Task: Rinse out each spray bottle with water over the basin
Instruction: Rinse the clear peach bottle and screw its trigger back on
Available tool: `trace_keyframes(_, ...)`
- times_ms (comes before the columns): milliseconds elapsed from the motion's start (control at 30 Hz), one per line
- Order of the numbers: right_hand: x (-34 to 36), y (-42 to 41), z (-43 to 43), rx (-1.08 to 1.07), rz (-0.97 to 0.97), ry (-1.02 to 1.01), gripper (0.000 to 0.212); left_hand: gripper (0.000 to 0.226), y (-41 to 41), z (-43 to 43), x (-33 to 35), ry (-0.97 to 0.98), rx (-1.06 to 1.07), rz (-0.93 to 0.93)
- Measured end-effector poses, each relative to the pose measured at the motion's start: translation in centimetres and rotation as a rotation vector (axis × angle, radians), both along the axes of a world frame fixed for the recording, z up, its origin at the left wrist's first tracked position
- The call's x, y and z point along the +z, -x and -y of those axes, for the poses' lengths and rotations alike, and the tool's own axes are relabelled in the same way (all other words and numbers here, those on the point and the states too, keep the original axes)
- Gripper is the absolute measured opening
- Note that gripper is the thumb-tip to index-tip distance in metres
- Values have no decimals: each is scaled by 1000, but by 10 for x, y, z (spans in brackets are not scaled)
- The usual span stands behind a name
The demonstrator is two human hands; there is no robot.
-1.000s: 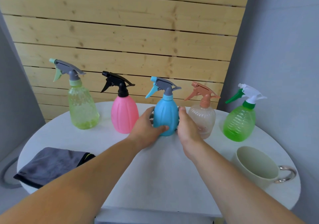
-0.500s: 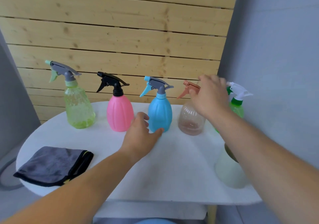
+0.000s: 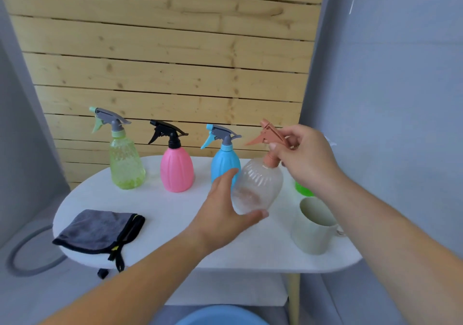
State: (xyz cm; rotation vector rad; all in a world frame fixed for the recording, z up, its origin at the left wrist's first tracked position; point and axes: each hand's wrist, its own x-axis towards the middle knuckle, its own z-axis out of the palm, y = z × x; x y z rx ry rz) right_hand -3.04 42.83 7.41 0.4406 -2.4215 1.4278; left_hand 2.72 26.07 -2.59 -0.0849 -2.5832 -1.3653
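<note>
A clear spray bottle with a terracotta trigger head is lifted off the white table and tilted. My right hand pinches the trigger head at the neck. My left hand cups the bottle's body, thumb beneath and fingers behind it. A yellow-green bottle, a pink bottle and a blue bottle stand in a row at the back. A green bottle is mostly hidden behind my right wrist. The blue basin's rim shows at the bottom edge.
A pale mug stands at the table's right, under my right forearm. A folded grey cloth lies at the table's front left, partly over the edge. A grey ring lies on the floor at left. A wooden slat wall stands behind.
My right hand has lifted the clear bottle by its head and tilted it toward me. My left hand left the blue bottle and moved right onto the clear bottle's body.
</note>
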Motion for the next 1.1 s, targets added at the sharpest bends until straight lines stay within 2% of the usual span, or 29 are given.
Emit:
trace_keyframes(67,6,-34,-2,78,58,131,10,119,-21,-5,8,-3,4,-41)
trace_keyframes(167,4,-70,-2,102,137,238,3,113,-50,-9,12,-15,21,-79)
trace_keyframes(267,-7,-95,-3,86,221,231,22,110,-82,-11,16,32,29,-66)
trace_keyframes(333,-12,-108,-6,110,264,229,26,108,-100,-9,19,62,-2,-33)
trace_keyframes(400,-14,-120,-9,176,310,242,21,98,-119,-3,22,-46,-100,43)
trace_keyframes(500,-16,-131,-12,293,418,293,15,82,-138,14,27,-469,-320,309)
trace_keyframes(567,-20,-137,-12,351,463,325,15,81,-149,22,32,-681,-452,487)
trace_keyframes(633,-26,-142,-10,398,478,345,14,96,-155,24,30,-695,-463,530)
trace_keyframes(700,-32,-146,-9,451,504,391,27,105,-159,20,27,-562,-365,512)
trace_keyframes(767,-38,-145,-10,491,541,411,38,93,-160,18,22,-543,-284,509)
trace_keyframes(833,-42,-141,-14,533,608,481,43,83,-159,21,21,-661,-329,556)
trace_keyframes(900,-43,-139,-15,572,690,574,40,76,-159,24,22,-746,-405,596)
trace_keyframes(1000,-43,-137,-17,618,744,663,33,86,-157,26,18,-904,-413,653)
trace_keyframes(1100,-45,-133,-16,619,720,663,24,101,-155,24,14,-806,-464,621)
